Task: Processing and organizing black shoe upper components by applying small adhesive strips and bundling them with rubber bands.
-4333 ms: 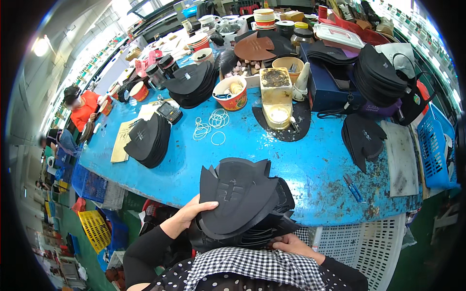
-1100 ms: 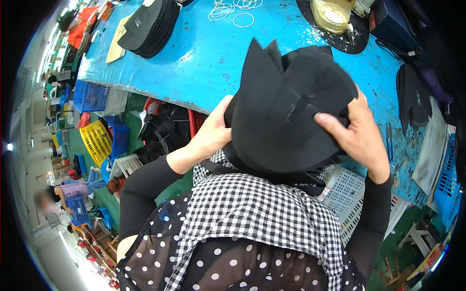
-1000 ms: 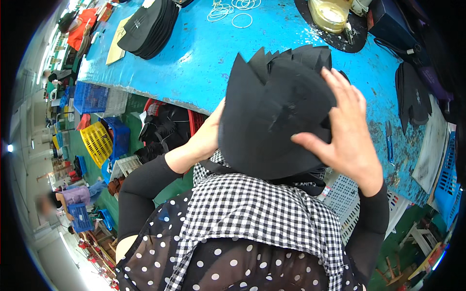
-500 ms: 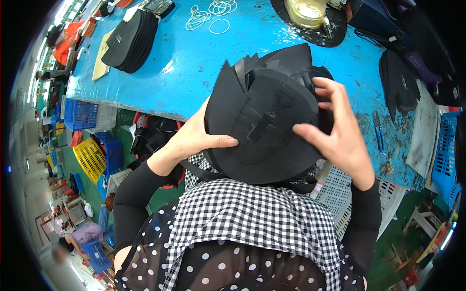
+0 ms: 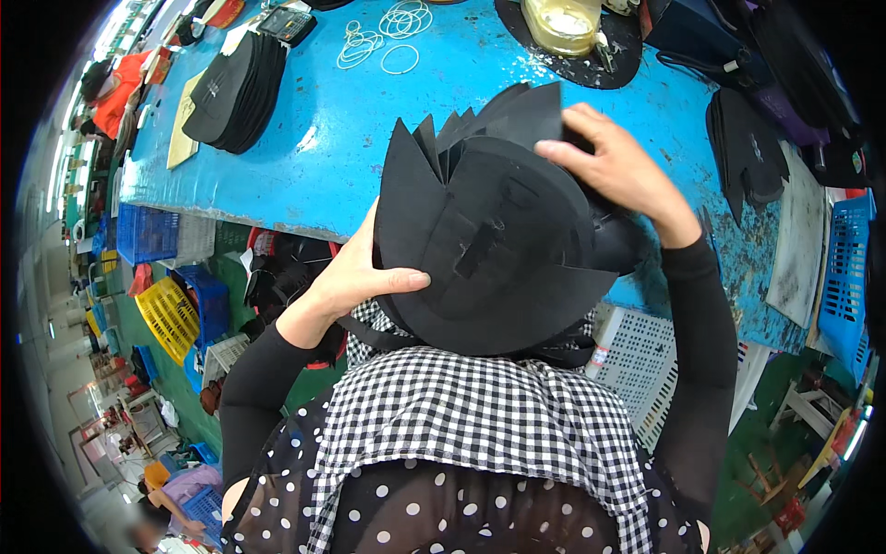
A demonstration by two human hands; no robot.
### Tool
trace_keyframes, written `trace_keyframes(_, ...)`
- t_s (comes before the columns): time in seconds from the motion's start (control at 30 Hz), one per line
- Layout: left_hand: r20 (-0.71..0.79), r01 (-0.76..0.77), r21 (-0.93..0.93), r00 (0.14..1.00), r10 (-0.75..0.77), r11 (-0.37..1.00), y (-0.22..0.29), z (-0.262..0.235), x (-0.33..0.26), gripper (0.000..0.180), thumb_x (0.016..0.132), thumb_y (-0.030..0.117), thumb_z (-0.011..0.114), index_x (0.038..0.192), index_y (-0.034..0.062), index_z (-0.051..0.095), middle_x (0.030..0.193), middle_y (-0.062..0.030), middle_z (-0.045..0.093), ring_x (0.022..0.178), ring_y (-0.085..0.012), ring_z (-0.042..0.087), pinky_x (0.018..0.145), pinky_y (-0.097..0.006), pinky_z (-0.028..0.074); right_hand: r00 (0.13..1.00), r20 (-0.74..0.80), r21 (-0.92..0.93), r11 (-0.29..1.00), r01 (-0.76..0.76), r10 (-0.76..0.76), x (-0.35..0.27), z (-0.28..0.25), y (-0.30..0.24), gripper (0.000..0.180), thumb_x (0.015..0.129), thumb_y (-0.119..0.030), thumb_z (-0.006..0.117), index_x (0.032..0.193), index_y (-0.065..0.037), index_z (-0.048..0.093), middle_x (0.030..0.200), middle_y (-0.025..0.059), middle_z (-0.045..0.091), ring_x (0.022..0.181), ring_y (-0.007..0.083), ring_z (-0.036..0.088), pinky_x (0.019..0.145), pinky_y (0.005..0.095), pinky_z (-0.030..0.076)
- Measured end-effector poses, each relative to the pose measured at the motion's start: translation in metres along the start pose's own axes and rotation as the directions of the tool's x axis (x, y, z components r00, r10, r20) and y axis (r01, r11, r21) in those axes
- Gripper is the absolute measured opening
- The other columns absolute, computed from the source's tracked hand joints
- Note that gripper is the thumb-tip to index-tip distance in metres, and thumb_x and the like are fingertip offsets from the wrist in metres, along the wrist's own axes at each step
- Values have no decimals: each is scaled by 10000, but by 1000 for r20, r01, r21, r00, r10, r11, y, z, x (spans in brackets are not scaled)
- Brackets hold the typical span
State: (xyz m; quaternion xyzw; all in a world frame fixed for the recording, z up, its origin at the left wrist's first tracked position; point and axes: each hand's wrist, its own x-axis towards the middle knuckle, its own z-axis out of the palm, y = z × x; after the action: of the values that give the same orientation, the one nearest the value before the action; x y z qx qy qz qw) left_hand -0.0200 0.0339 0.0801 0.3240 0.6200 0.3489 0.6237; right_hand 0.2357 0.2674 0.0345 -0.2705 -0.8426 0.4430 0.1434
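A bundle of black, leaf-like sheet pieces (image 5: 498, 249) is held upright above my lap at the table's front edge. Pointed flaps fan out along its top, and the near face is rounded and scuffed in the middle. My left hand (image 5: 346, 282) grips its left edge, thumb on the near face and fingers behind. At the upper right edge, my right hand (image 5: 614, 162) closes around the bundle beside a tall flap, thumb toward me; part of its fingers is hidden. Another flap (image 5: 586, 291) sticks out at the lower right. A glossy black part (image 5: 620, 242) shows behind.
On the blue table (image 5: 323, 175) lie a stack of black pieces (image 5: 240, 92), pale rings (image 5: 400, 59) and a yellowish glue container (image 5: 563, 26). More black pieces (image 5: 746, 152) lie at the right. A white perforated basket (image 5: 637, 355) stands beside my right arm.
My right hand has moved up and away from the bundle's right side to its upper right edge. A flap now stands out at the lower right. My left hand keeps its hold.
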Motion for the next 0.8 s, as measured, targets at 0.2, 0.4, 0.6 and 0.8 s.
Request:
trace_keyframes(0.2,118,83,-9,990,-82,996,8,-3,-4,1141,700,292,910,1581,-16,253,1532,-178,426,1411,-280,424,1171,-413,340,909,85,302,880,367,-408,-23,33,-55,595,774,-62,769,1315,9,532,1285,161,596,1214,344,591,1011,412,480)
trace_keyframes(0.4,-42,73,16,996,-72,997,14,0,9,1041,729,301,887,1546,-26,331,1476,-167,505,1354,-277,490,1148,-386,378,997,-48,255,966,-40,54,-2,4,-29,343,988,-198,634,1272,-5,639,1241,118,671,1130,246,646,991,346,498)
trace_keyframes(0.6,116,114,14,987,-115,993,15,-8,20,1011,760,259,875,1548,-48,321,1479,-168,516,1348,-274,500,1147,-381,386,885,121,197,863,-466,450,-11,-33,14,428,1078,-359,528,1243,16,653,1157,72,689,1047,121,623,914,249,490)
trace_keyframes(0.8,122,84,-81,990,-74,993,12,-9,18,1107,731,256,894,1585,-32,253,1555,-185,423,1429,-288,417,1192,-388,324,964,98,-25,969,-244,246,9,-5,9,499,1011,-475,604,1119,2,704,938,95,672,881,138,605,808,302,500)
